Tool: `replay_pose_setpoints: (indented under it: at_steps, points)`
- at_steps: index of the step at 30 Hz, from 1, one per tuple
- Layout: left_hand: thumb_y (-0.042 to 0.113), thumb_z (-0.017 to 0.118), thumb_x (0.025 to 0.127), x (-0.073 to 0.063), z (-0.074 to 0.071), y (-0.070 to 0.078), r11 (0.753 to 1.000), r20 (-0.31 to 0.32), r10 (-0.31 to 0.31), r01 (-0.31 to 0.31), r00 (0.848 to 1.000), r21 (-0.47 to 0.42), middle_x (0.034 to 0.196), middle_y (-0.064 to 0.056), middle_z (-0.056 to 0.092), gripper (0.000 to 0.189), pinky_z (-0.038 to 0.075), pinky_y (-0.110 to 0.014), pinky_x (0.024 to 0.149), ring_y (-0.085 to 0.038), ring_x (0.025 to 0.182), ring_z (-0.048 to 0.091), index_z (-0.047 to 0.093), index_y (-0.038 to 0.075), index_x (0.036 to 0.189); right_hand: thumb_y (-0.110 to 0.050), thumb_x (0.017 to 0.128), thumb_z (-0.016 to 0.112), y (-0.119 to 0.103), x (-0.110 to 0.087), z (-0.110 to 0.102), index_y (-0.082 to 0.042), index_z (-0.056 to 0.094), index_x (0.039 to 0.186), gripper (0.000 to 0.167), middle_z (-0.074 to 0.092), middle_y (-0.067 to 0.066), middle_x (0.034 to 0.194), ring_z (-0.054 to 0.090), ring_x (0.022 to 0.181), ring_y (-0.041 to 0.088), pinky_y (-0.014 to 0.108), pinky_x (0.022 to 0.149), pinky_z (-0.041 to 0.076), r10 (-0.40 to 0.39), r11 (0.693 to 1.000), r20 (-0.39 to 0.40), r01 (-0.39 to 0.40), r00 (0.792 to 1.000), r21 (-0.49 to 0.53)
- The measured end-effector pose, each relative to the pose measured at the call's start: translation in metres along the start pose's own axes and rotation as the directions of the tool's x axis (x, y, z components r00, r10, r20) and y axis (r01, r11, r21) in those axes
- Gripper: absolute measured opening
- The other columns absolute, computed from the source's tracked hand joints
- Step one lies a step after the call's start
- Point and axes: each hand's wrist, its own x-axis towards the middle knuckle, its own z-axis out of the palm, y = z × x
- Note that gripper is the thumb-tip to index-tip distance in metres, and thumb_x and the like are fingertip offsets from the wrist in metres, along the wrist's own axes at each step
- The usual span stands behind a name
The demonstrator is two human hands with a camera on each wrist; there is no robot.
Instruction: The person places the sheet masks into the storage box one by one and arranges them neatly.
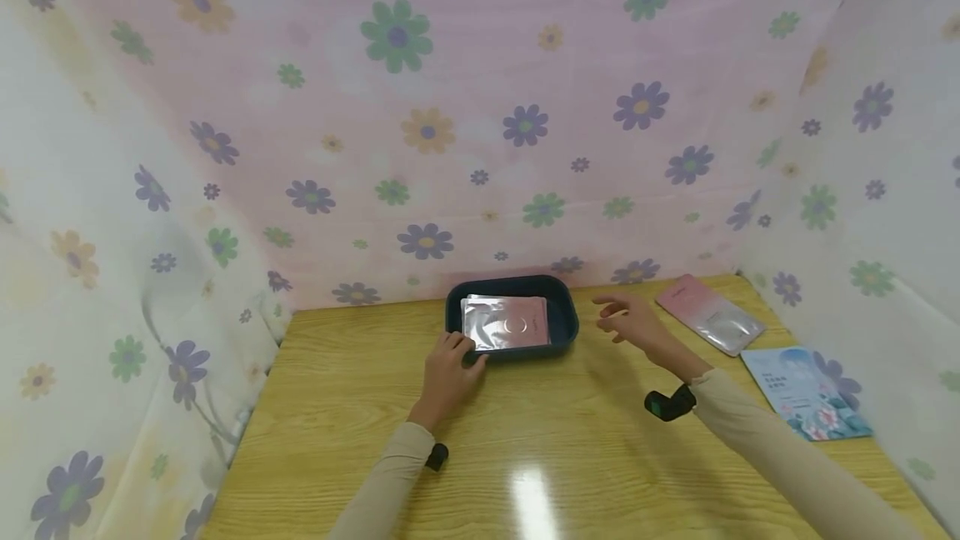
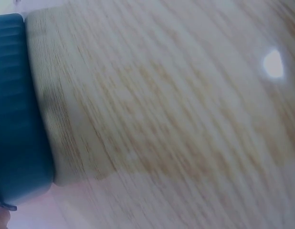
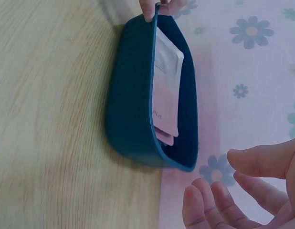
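Note:
A dark teal plastic basket (image 1: 564, 332) sits at the back of the table, holding pink-and-silver mask packets (image 1: 506, 323) stacked flat inside. In the right wrist view at least two packets (image 3: 166, 90) overlap in the basket (image 3: 131, 95). My left hand (image 1: 447, 375) grips the basket's near left corner, fingers over the rim and thumb on the outside. The left wrist view catches the basket's wall (image 2: 21, 109) and only a fingertip (image 2: 1, 217). Just right of the basket, my right hand (image 1: 633, 325) hangs in the air with loosely bent fingers, holding nothing.
Beyond my right hand lies a pink-and-silver packet (image 1: 710, 315) on the wooden table (image 1: 337, 407). A blue-and-white packet (image 1: 806, 394) with a flower print lies nearer, by the right edge. Flower-patterned cloth (image 1: 480, 190) stands behind and at both sides.

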Motion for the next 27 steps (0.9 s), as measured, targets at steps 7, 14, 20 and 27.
replay_pose_setpoints:
  at_steps: [7,14,20,27]
  points:
    - [0.027,0.079,0.074,0.0,0.001,-0.003,1.0,0.019,-0.003,0.002,1.0,0.016,0.083,0.0,0.057,0.023,0.048,-0.028,0.058,-0.016,0.074,0.05,0.065,0.009,0.078,-0.015,0.093,0.059,0.006,-0.022,-0.021,0.002,0.043,0.137,0.049,0.05,0.028,0.119,0.059,0.095,0.034,0.038,0.07,0.052,0.001,0.999,-0.022,-0.002,1.0,-0.032]
    - [0.028,0.076,0.077,0.004,-0.006,-0.003,1.0,0.097,0.008,-0.01,0.995,0.012,0.08,0.003,0.053,0.02,0.041,-0.024,0.052,-0.013,0.071,0.045,0.064,0.011,0.078,-0.009,0.091,0.061,0.017,-0.047,-0.042,0.005,0.042,0.137,0.051,0.052,0.029,0.115,0.062,0.087,0.026,0.037,0.068,0.053,0.029,0.999,-0.059,-0.032,0.998,-0.035]
    - [0.03,0.077,0.076,0.009,-0.015,0.0,0.996,0.127,0.072,-0.078,0.989,0.04,0.078,0.002,0.053,0.023,0.042,-0.024,0.056,-0.014,0.07,0.044,0.065,0.01,0.08,-0.015,0.094,0.059,0.033,-0.067,-0.057,0.008,0.04,0.136,0.052,0.051,0.03,0.116,0.064,0.085,0.023,0.037,0.068,0.053,0.061,0.996,-0.088,-0.066,0.994,-0.054]
    - [0.031,0.076,0.078,0.014,-0.017,0.006,0.982,0.147,0.143,-0.158,0.979,0.1,0.081,-0.002,0.057,0.024,0.046,-0.032,0.065,-0.019,0.073,0.049,0.066,0.01,0.085,-0.017,0.095,0.056,0.058,-0.091,-0.08,0.008,0.04,0.135,0.05,0.059,0.021,0.108,0.063,0.079,0.008,0.036,0.068,0.054,0.097,0.993,-0.132,-0.105,0.987,-0.056]
